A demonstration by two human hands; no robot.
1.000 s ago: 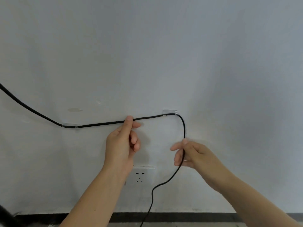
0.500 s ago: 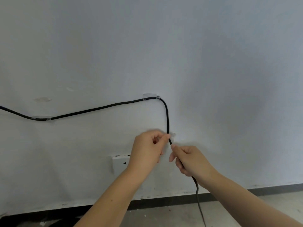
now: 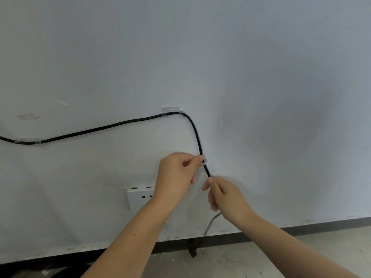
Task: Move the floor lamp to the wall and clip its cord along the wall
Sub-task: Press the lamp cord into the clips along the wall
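The left hand [image 3: 176,177] pinches a small clear clip [image 3: 203,161] on the black cord [image 3: 197,141]. Just below, the right hand [image 3: 226,197] pinches the cord too.

Single head view, facing wall [image 3: 241,57] close, tilted slightly down.
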